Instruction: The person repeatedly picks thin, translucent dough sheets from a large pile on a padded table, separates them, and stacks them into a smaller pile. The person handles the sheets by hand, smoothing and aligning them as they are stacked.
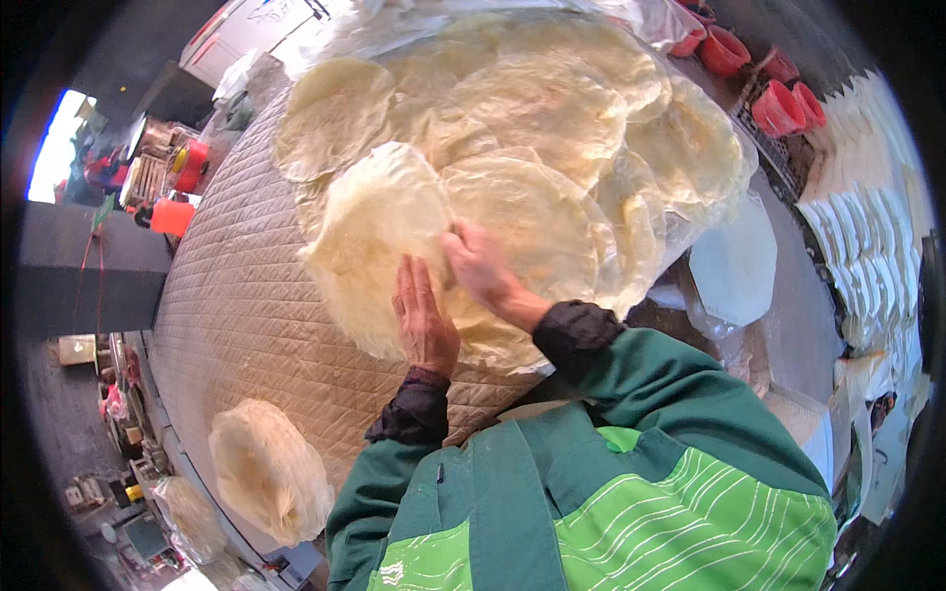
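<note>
Before me lies a wide spread of thin, pale yellow, pancake-like round sheets (pixel 543 111), overlapping one another. Nearest my hands is a paler round sheet (pixel 377 214) with a ragged, wrinkled rim. My left hand (pixel 427 314) rests on its lower right part, fingers straight and close together, palm down. My right hand (pixel 480 266) is at that sheet's right edge with curled fingers, seemingly pinching the edge; the fingertips are partly hidden. Under the right forearm, another broad round sheet (pixel 521 214) shows brownish patches.
A quilted tan cover (pixel 244 295) spreads over the work surface. A thick stack of round sheets (pixel 270 473) stands at its near left corner. Red buckets (pixel 780 107) are at the far right, by piled white folded sheets (pixel 850 244). An orange bucket (pixel 172 216) stands beyond the left edge.
</note>
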Motion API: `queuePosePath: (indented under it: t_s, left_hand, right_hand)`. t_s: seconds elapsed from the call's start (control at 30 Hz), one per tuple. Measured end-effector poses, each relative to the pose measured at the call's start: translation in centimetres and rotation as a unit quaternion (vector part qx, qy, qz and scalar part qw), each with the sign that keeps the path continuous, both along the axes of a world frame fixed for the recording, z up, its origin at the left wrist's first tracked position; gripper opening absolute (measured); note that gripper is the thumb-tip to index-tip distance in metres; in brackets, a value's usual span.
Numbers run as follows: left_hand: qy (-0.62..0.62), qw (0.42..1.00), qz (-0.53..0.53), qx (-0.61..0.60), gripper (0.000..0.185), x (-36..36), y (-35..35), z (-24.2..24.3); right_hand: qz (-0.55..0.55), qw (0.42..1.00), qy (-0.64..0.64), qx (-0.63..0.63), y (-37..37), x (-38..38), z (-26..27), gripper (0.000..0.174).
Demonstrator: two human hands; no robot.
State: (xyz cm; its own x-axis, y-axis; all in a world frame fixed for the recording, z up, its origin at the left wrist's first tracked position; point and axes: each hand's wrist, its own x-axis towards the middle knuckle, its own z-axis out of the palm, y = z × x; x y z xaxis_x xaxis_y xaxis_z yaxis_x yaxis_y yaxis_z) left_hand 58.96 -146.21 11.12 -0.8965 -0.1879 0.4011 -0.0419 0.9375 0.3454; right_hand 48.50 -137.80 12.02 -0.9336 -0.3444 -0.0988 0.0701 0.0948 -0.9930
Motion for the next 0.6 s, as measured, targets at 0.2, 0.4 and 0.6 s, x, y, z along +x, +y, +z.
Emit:
queuePosePath:
  t_s: [0.2,0.4,0.6]
  left_hand:
    - [-0.153,0.966,-0.208,0.021,0.057,0.0,6.4,-2.7]
    - [-0.175,0.944,-0.272,0.065,0.054,-1.0,9.7,-3.7]
    - [-0.233,0.916,-0.306,0.114,0.074,-1.4,10.4,-3.7]
  right_hand:
    - [-0.009,0.961,0.056,0.271,13.1,-0.1,-5.1,0.021]
    - [-0.130,0.936,0.112,0.308,16.8,-0.3,-6.4,0.025]
    - [-0.130,0.951,-0.053,0.274,17.4,-1.3,-6.8,0.040]
